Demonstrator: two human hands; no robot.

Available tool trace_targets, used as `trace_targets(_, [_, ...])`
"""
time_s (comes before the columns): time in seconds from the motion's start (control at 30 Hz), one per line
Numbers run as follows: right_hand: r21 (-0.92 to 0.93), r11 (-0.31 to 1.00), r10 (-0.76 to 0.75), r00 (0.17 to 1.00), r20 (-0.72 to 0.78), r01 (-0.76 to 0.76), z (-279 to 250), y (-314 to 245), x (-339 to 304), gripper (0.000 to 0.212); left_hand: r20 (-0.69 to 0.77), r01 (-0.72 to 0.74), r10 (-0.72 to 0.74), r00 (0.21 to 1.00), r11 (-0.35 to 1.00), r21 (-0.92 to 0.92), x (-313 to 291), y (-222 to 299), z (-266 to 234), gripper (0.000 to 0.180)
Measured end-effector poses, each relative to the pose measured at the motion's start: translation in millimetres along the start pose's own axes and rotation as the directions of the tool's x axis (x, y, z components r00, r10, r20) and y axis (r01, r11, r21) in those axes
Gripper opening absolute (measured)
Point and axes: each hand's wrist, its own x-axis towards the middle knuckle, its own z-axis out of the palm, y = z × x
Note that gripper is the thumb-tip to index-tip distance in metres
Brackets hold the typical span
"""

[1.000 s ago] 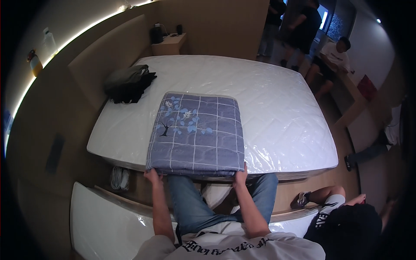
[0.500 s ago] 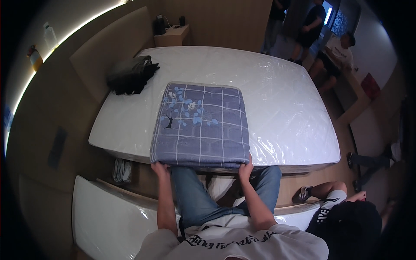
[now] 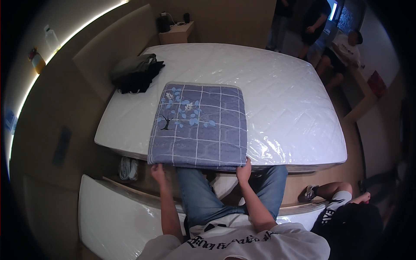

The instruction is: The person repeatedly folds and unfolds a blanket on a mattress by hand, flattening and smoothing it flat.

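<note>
A folded blue-grey quilt with white grid lines and a printed tree lies flat on the plastic-wrapped white mattress, its near edge level with the mattress's near side. At its near left corner my left hand is closed on the edge, fingers curled and partly hidden. My right hand grips the near right corner, thumb up along the side and the other fingers out of sight beneath.
Dark folded clothes lie on the mattress by the headboard. A second wrapped mattress is behind me. A person sits close on my right; several people are at the far right. A cable bundle lies below the bed's left side.
The whole view has shifted slightly. My left hand sits a little lower at the quilt's corner, with more of it showing; the quilt stays folded and flat.
</note>
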Motion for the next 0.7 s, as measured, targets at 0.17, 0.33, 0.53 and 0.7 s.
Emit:
trace_targets(0.17, [-0.08, 0.98, -0.178, 0.983, 0.037, 0.18, -48, -40, 7, 0.083, 0.807, 0.746, -0.312, 0.501, 0.629, -0.22, -17, 26, -6, 0.028])
trace_targets(0.33, [-0.115, 0.759, -0.547, 0.724, 0.42, 0.641, -80, -118, 0, 0.107, 0.878, 0.82, -0.199, 0.435, 0.49, -0.295, -43, 43, 8, 0.04])
trace_targets(0.53, [0.079, 0.731, -0.656, 0.666, 0.354, 0.678, -73, -179, -9, 0.115, 0.872, 0.671, -0.075, 0.483, 0.672, -0.314, -82, 147, 66, 0.05])
trace_targets(0.7, [0.262, 0.82, -0.538, 0.842, 0.046, 0.509, -113, -175, -10, 0.115, 0.744, 0.042, 0.198, 0.638, 0.956, -0.291, -172, 264, 99, 0.049])
